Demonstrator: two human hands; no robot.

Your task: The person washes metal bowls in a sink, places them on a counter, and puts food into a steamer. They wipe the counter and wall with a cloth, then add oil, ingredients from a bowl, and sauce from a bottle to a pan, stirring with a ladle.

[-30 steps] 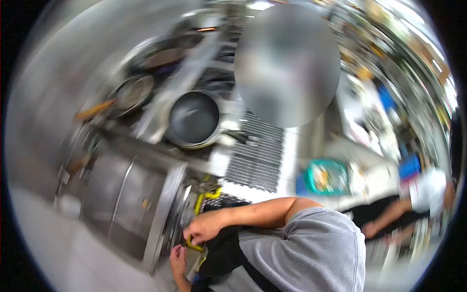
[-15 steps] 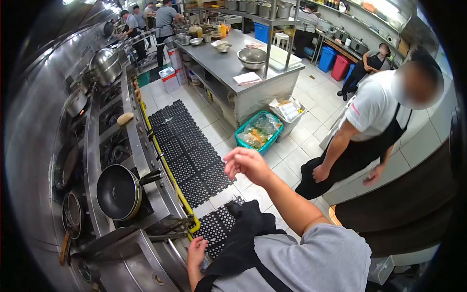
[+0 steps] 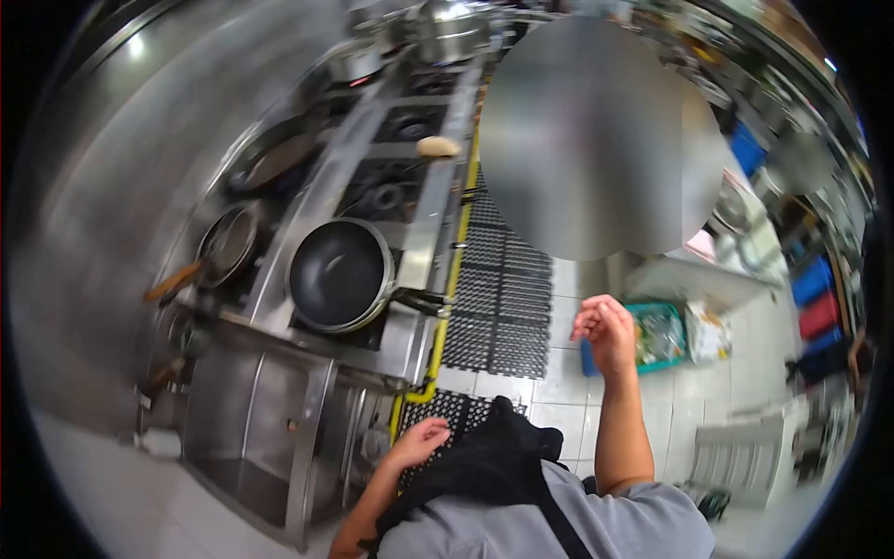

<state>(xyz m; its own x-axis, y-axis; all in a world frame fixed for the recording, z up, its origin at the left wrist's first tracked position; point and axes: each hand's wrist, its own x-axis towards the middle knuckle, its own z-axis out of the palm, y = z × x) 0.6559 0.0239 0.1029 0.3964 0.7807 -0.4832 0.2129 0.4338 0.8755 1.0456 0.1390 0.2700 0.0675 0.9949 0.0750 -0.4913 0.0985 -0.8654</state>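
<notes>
My right hand point(image 3: 607, 334) is raised in mid-air with loosely bent fingers and nothing visible in it. Behind it, from my view, a teal basket point(image 3: 681, 317) with a plastic liner and food scraps stands on the floor. My left hand point(image 3: 421, 443) hangs low by the black apron point(image 3: 484, 456), near the stove's front corner; its fingers are loosely curved and hold nothing I can see. A black wok point(image 3: 340, 275) sits on the nearest burner, its handle point(image 3: 419, 300) pointing toward the aisle. Neither hand touches it.
A yellow pipe point(image 3: 453, 270) edges the stove, beside black perforated mats point(image 3: 494, 321). A tan pad point(image 3: 438, 147) lies on the stove edge. A strainer point(image 3: 230, 247) rests left of the wok; a steel sink point(image 3: 247, 419) is nearer. A large blur hides the upper middle.
The view has swung left toward the stove, so the wok and sink sit further right in it. The co-worker at right is no longer visible there. Both hands remain without anything in them.
</notes>
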